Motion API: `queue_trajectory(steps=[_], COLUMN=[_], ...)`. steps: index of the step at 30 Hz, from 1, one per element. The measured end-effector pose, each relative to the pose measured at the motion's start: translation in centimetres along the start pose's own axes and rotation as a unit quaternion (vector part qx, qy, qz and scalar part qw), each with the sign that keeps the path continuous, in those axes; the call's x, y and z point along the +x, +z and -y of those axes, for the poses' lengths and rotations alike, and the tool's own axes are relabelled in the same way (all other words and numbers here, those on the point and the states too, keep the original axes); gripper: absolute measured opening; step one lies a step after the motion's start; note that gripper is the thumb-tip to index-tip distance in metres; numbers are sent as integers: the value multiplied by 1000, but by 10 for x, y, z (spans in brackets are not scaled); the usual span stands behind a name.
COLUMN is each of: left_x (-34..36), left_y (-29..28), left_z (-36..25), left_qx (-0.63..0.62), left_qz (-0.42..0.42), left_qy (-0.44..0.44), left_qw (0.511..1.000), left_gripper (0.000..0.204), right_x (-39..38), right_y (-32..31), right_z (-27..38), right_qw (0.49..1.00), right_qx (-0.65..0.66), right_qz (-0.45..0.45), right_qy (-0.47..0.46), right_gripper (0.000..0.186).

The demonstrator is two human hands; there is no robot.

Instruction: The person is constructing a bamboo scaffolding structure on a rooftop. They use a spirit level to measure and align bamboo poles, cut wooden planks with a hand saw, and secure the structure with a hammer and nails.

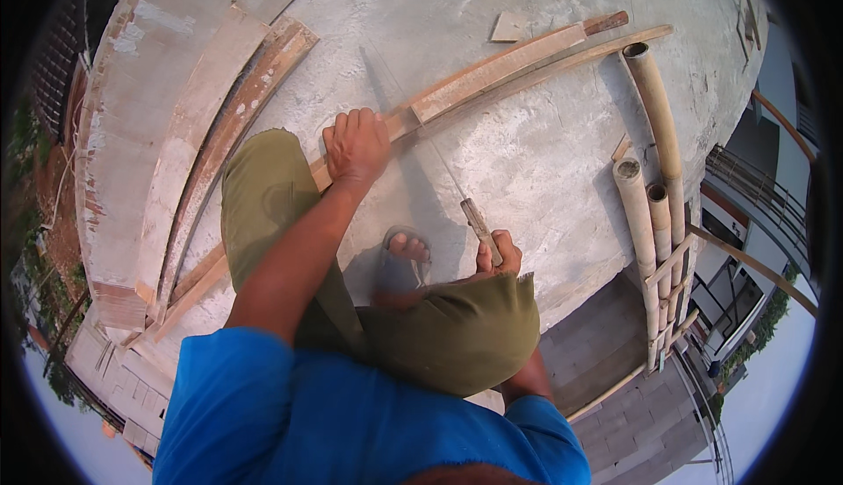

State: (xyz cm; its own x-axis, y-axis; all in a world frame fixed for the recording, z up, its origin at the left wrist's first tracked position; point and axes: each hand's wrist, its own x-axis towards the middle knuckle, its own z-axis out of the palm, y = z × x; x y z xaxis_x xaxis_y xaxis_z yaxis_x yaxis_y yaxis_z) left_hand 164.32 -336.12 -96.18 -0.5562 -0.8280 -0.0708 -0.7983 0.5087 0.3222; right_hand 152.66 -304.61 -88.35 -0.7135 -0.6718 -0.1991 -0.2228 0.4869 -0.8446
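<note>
My right hand (502, 252) is closed around the handle of a hand saw (475, 219), beside my right knee. The saw's thin blade, seen almost edge-on, runs away from me and crosses a long wooden plank (492, 68) at a cut line. Left of that line, my left hand (357, 146) grips the plank, fingers curled over its far side. Part of the plank is hidden behind my left hand and leg. A sandaled foot (404, 259) rests on the concrete between my arms.
Worn boards (206, 151) lie at the left on the concrete floor (544, 151). A small wood offcut (509, 27) sits beyond the plank. Several bamboo poles (654, 107) extend along the right, next to the slab's edge. Below that edge is a grey block surface (645, 415).
</note>
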Motion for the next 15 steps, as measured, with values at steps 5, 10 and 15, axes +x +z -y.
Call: queue_trajectory(steps=[5, 10, 15], left_x=[5, 1, -2], left_y=[-2, 0, -2], left_z=[-4, -1, -1], left_qx=[-17, -19, -15], left_qz=[-9, -10, 20], left_qy=[12, 10, 3], left_qw=[1000, 1000, 1000], left_gripper=[21, 21, 25], right_x=[81, 4, 5], right_y=[46, -10, -24], right_z=[33, 6, 16], right_qw=[997, 998, 997], right_qx=[-51, -30, -22], right_qz=[53, 31, 2], right_qy=[-24, 39, 74], right_gripper=[26, 24, 26])
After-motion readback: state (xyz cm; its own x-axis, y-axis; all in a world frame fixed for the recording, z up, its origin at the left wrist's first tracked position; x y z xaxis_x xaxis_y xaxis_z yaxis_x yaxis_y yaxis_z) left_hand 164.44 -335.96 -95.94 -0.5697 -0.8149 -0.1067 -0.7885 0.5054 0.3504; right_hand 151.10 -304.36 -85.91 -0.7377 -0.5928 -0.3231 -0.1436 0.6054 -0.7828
